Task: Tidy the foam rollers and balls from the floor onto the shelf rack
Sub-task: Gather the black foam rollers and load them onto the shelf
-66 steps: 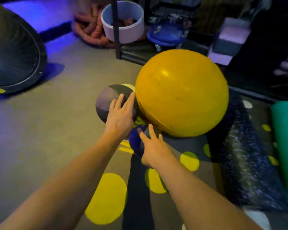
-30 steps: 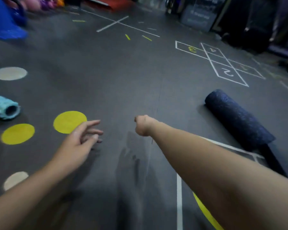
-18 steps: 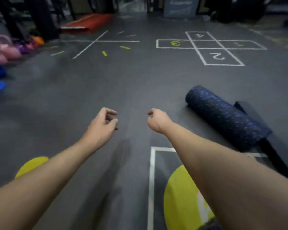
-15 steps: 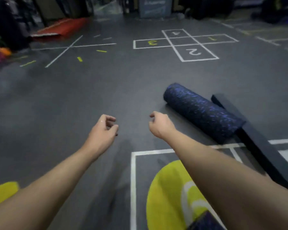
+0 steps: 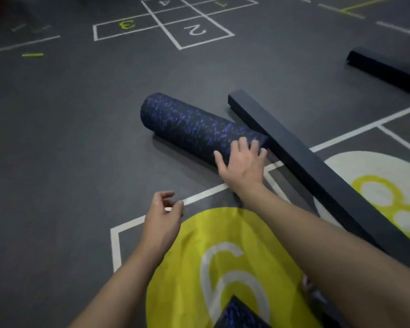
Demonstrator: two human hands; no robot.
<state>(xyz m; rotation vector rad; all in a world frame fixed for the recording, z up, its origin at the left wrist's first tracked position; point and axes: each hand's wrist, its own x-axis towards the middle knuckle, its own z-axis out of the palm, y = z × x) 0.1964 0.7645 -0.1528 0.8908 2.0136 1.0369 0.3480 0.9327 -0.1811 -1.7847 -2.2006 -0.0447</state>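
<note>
Resting right hand (image 5: 243, 166) fingers spread on foam roller (image 5: 192, 124) | left hand (image 5: 162, 216) fingers loosely curled, empty

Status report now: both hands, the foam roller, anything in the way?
Left hand free, fingers loosely curled. Right hand flat on near end of speckled foam roller, no grip yet. Roller on floor. Black beam lies against that end.

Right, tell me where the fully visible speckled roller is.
Head view, centre: the speckled foam roller lies on the floor, its near end under the right hand and beside the black beam.
</note>
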